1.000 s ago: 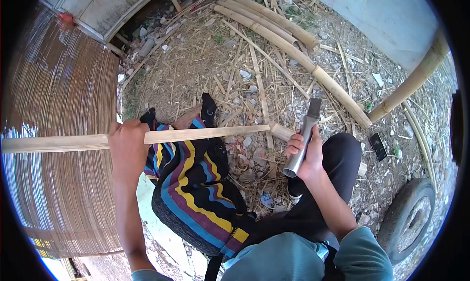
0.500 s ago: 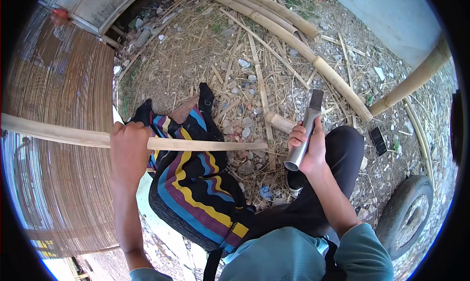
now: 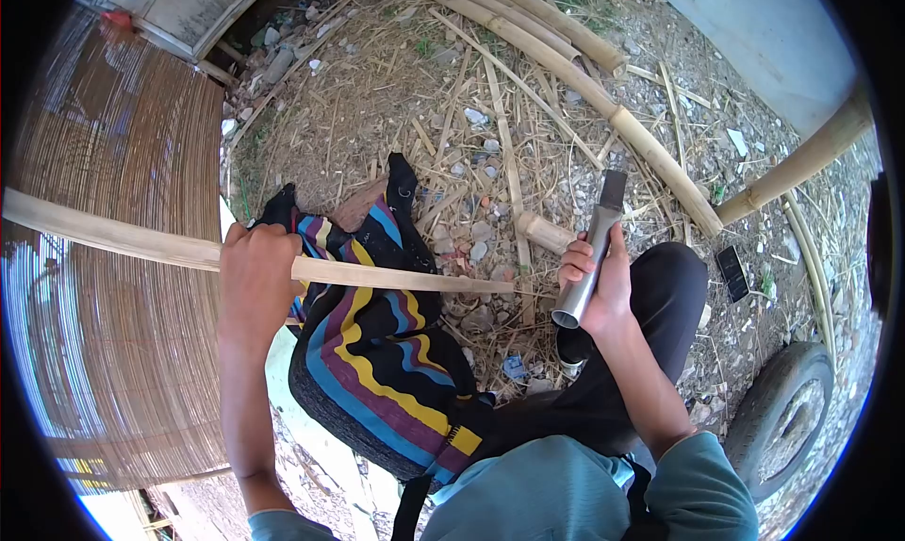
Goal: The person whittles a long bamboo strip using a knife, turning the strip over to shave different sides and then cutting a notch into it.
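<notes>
A long pale bamboo strip (image 3: 396, 278) runs from the left edge across the lap, its thin end pointing right. My left hand (image 3: 256, 272) is wrapped round it from above. My right hand (image 3: 603, 282) grips a metal tube tool (image 3: 585, 279) with a flat dark blade at its upper end; its open round end points down. The blade is apart from the strip. Under the strip, a striped cloth (image 3: 377, 371) in black, blue, yellow and purple covers one leg.
Bamboo poles (image 3: 650, 159) lie at the upper right, with a short bamboo piece (image 3: 545, 233) nearer. A phone (image 3: 732, 273) and a tyre (image 3: 781, 418) are on the right. A slatted bamboo screen (image 3: 123, 352) fills the left. Strips and stones litter the ground.
The strip has tilted a little, its left part rising in view along with my left hand. My right hand and the tool have barely shifted.
</notes>
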### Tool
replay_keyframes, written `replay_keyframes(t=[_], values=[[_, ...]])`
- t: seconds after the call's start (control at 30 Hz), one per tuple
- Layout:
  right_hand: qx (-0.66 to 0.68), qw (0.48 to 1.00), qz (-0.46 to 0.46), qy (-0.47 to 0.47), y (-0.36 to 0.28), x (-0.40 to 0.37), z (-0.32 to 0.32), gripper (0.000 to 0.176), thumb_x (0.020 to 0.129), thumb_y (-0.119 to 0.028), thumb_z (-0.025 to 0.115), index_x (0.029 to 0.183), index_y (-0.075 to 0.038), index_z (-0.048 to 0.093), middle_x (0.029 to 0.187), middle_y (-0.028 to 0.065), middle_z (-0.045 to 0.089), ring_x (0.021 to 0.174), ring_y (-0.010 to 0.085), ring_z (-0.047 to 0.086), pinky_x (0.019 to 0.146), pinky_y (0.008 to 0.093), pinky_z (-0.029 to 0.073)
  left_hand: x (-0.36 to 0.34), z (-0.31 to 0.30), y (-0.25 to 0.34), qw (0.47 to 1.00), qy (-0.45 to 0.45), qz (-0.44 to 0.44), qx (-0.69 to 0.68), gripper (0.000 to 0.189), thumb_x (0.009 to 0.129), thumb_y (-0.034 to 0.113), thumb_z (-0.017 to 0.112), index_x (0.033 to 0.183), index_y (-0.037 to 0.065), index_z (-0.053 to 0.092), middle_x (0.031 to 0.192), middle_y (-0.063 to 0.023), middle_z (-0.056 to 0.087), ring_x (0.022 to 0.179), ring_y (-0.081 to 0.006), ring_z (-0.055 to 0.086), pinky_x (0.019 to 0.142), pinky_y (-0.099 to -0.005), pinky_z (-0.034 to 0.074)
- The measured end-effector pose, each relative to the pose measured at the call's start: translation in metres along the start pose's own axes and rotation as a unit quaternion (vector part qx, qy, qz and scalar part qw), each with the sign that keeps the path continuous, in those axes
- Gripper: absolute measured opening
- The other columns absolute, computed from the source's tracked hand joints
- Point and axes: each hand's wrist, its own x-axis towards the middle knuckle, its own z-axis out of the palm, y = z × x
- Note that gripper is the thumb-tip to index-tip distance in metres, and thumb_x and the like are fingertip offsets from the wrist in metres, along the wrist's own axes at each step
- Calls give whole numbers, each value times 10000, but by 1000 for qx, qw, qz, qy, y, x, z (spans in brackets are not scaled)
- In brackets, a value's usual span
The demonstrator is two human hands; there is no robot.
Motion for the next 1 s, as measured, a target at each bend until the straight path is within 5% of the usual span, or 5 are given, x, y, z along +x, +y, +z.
replay_keyframes(t=[0.53,0.77,0.9,1.0], values=[[0,1000,-15,-10,1,0,1,454,893,-528,422,850,-77,442,618,-29,399,468,61,364,438,218,342,-7,-13,-5,998,-48,-42,5,274,521,121,780,782,77,709,708,-80,607,727,-244,573,752,-372,406],[-19,999,-25,-9,5,-1,4,411,894,-490,459,852,-81,445,613,-34,398,459,57,361,434,213,338,4,7,15,993,9,49,106,255,601,118,729,848,70,693,737,-51,551,819,-180,551,763,-345,362],[-169,985,-27,0,16,-2,10,273,890,-341,551,864,-94,437,621,-32,406,456,59,382,420,211,343,9,-3,29,987,77,109,87,232,607,98,703,831,41,688,708,-48,529,752,-187,522,750,-336,360],[-424,900,-93,-28,32,4,6,220,829,-121,637,834,-65,423,625,4,438,486,91,461,411,255,413,14,-6,38,970,165,168,65,62,619,61,592,647,23,632,658,-67,551,726,-181,536,712,-303,366]])
